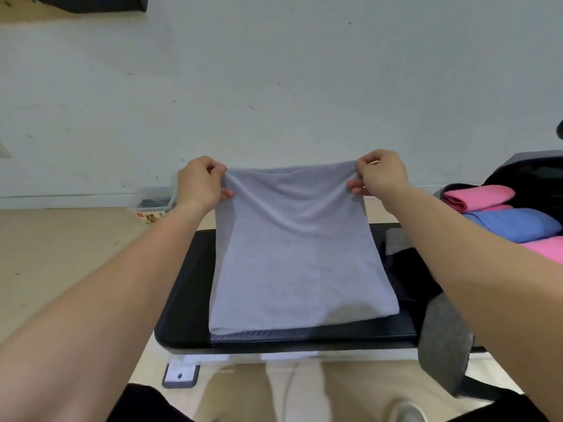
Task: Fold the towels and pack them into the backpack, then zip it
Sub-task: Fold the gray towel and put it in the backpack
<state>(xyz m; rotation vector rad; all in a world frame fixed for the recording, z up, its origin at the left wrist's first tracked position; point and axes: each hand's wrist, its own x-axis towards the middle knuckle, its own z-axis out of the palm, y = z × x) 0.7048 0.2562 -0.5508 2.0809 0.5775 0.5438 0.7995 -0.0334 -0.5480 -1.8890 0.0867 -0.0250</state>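
Left hand [199,184] and right hand [380,175] each pinch-grip a far corner of the soft grey cloth towel [298,254]; long axis runs toward the person, near edge resting on the black tabletop [182,300].

Black table [182,300]; floor box [151,205], contents unclear.

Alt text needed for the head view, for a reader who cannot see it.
Both hands, left hand and right hand, pinch the top corners of a grey towel, its lower end lying on a black table. Folded pink towels and a blue towel sit at right.
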